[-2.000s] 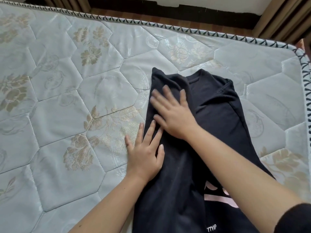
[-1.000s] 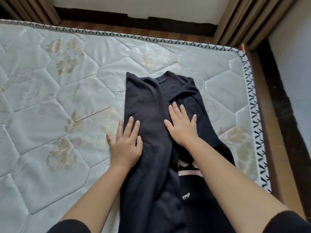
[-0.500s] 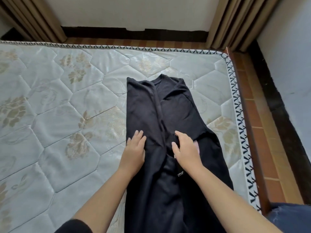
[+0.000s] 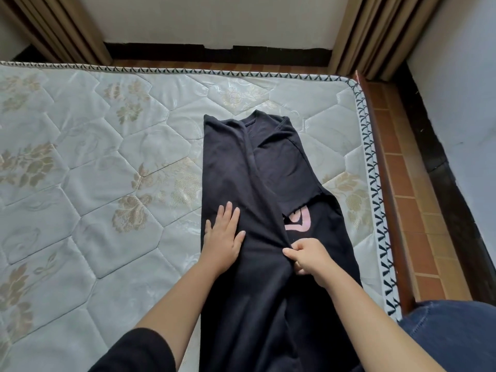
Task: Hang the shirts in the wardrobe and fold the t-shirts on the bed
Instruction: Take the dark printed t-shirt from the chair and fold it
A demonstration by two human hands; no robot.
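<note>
A black t-shirt [image 4: 257, 167] with a pink print lies lengthwise on the quilted mattress [image 4: 107, 162], its collar at the far end and both sides folded inward. My left hand [image 4: 222, 237] lies flat, fingers straight, on the folded left side near the shirt's left edge. Lower down, at the middle of the shirt, my right hand [image 4: 308, 257] pinches the inner edge of the folded fabric just below the pink print.
The mattress's trimmed right edge [image 4: 375, 210] runs close to the shirt, with a wooden bed rail and tiled floor [image 4: 418, 216] beyond. Curtains [image 4: 375, 30] and a wall stand past the far edge. A knee in blue jeans [image 4: 456, 336] is at the lower right.
Both hands slid down the shirt toward me. My right hand went from flat on the fabric to pinching the fold's edge, uncovering the pink print. The camera tilted up and back.
</note>
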